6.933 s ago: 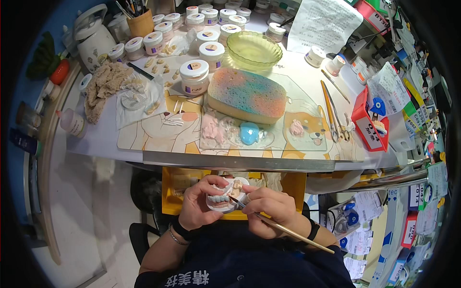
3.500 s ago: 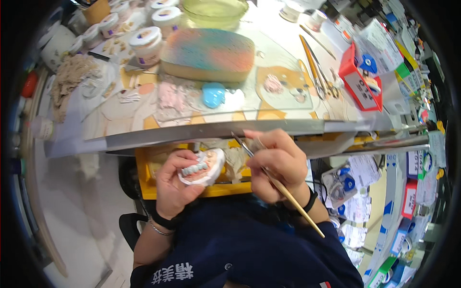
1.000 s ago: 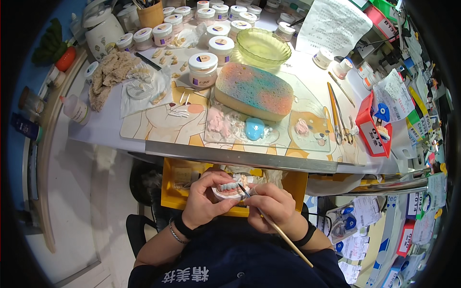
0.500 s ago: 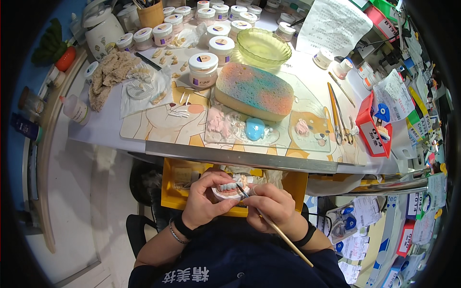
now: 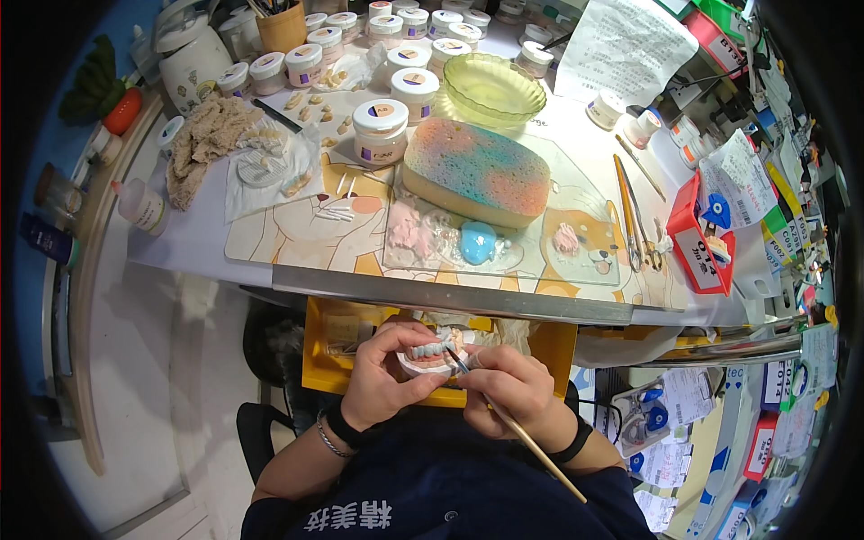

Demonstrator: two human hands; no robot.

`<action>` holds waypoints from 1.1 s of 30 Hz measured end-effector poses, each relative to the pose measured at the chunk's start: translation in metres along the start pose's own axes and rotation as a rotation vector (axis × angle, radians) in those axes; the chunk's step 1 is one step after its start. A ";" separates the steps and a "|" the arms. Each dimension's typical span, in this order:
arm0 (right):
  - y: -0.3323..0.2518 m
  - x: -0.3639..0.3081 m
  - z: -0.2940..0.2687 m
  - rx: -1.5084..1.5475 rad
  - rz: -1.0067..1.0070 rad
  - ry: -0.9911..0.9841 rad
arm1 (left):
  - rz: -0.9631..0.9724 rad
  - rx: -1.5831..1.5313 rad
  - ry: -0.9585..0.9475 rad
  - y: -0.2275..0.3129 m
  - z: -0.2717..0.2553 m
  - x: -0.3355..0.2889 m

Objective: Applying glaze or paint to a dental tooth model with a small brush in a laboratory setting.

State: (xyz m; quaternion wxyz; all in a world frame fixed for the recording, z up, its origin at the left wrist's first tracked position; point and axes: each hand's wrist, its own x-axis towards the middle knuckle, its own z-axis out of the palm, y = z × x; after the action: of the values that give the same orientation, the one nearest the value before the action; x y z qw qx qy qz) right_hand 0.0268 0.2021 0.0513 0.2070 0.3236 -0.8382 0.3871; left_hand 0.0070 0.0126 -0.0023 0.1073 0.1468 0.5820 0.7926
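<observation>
My left hand [image 5: 380,376] is closed round a dental model [image 5: 423,368], a pale plaster jaw with a pink gum band and a row of whitish teeth. Between the fingertips of my right hand [image 5: 515,389] is a slim brush [image 5: 533,443] with a wooden handle. Its dark tip meets the model's teeth, or comes very close to them; I cannot tell which. Both hands are in front of the bench edge, above a yellow drawer [image 5: 551,360]. Fingers cover part of the model.
On the bench, a multicoloured sponge [image 5: 475,171] sits beside pink paste [image 5: 409,236] and a blue glossy blob [image 5: 478,243]. Behind are a green glass bowl [image 5: 493,94] and several lidded jars [image 5: 380,135]. To the right lie slender tools [image 5: 627,211] and a red tray [image 5: 697,247].
The brush tip has shifted very slightly against the model. Both hands keep the same hold, and the bench things have not moved.
</observation>
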 end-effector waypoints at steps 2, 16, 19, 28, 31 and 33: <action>0.001 0.000 0.002 0.016 -0.002 0.014 | -0.003 -0.005 0.003 0.000 0.000 0.000; 0.104 0.160 -0.088 0.158 0.355 0.212 | 0.031 -0.105 -0.041 0.001 -0.001 -0.001; 0.132 0.194 -0.087 -0.226 0.231 0.086 | 0.011 -0.147 -0.040 0.003 -0.003 -0.002; 0.050 0.067 -0.080 -0.291 0.061 -0.039 | -0.022 -0.182 0.005 -0.002 -0.008 -0.003; 0.035 0.038 -0.074 -0.006 0.132 0.120 | -0.028 -0.169 -0.005 -0.006 -0.005 -0.002; 0.037 0.029 -0.066 0.093 0.209 0.142 | -0.016 -0.131 -0.010 -0.007 -0.006 -0.002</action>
State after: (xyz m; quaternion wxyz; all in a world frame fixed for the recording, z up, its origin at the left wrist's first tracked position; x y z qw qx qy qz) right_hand -0.0131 0.2603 0.0901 0.2089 0.2154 -0.8318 0.4669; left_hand 0.0065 0.0093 -0.0110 0.1258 0.1387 0.5297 0.8273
